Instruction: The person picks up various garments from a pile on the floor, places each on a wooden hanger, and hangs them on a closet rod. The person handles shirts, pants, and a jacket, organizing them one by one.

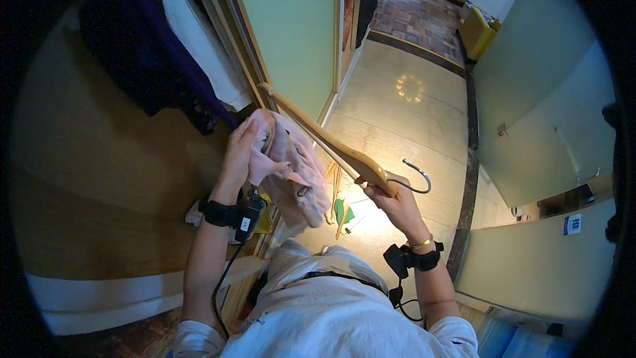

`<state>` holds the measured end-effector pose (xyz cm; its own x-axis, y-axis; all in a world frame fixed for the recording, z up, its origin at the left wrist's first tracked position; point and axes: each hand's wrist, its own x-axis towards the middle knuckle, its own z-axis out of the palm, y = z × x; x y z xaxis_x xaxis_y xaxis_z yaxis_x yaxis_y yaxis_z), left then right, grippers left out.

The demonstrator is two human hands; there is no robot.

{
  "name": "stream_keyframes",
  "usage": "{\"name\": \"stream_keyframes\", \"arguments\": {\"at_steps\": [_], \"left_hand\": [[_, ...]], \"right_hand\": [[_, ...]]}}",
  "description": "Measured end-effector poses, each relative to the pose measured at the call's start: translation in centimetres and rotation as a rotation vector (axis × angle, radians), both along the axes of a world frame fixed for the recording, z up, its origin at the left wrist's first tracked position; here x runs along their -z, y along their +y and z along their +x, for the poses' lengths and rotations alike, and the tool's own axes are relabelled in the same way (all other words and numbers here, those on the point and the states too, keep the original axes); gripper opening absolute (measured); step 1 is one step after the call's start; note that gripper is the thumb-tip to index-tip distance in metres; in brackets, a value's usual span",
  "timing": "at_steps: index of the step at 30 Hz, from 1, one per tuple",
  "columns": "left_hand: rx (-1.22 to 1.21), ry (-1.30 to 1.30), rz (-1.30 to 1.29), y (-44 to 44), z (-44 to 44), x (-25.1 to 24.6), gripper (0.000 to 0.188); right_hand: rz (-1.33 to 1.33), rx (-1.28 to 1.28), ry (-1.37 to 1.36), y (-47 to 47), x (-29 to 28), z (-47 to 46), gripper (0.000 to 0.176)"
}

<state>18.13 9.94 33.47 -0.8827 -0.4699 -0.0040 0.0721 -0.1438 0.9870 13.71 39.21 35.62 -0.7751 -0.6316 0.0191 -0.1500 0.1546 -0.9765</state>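
Note:
In front of my waist, my left hand point(242, 151) grips a bunched pale pink garment point(298, 174) near its upper edge. The cloth hangs in loose folds, with a greyish inner side showing. My right hand point(395, 204) is closed around the middle of a wooden clothes hanger point(328, 139), close to its metal hook point(422, 179). The hook points right, and one arm of the hanger reaches up and left past the garment. Where hanger and cloth overlap, I cannot tell whether they touch.
Dark purple clothing point(144, 54) and a white garment point(198, 30) hang inside the wardrobe at left. A pale green sliding door panel point(288, 25) stands beside them. Several wooden hangers point(334, 184) and a green item point(343, 211) lie on the tiled floor point(387, 124). Frosted glass doors point(541, 94) line the right.

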Motion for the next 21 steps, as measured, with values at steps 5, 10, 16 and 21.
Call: {"name": "stream_keyframes", "arguments": {"at_steps": [5,10,16,21], "left_hand": [[-0.131,-0.041,-0.082,-1.7,-0.3,0.4,0.036],[-0.162,-0.076,-0.343,-2.6,-0.3,0.4,0.035],[-0.216,-0.054,-0.655,-4.0,0.3,1.1,0.032],[-0.034,-0.053,-0.862,-0.4,1.0,-0.6,0.025]], "right_hand": [[0.131,-0.081,-0.04,0.3,-0.4,0.2,0.019],[0.137,-0.123,0.102,0.5,-0.7,-0.2,0.021],[0.222,-0.14,0.034,1.0,-2.1,0.1,0.023],[0.182,-0.146,-0.015,-0.3,-2.1,-0.1,0.033]]}}
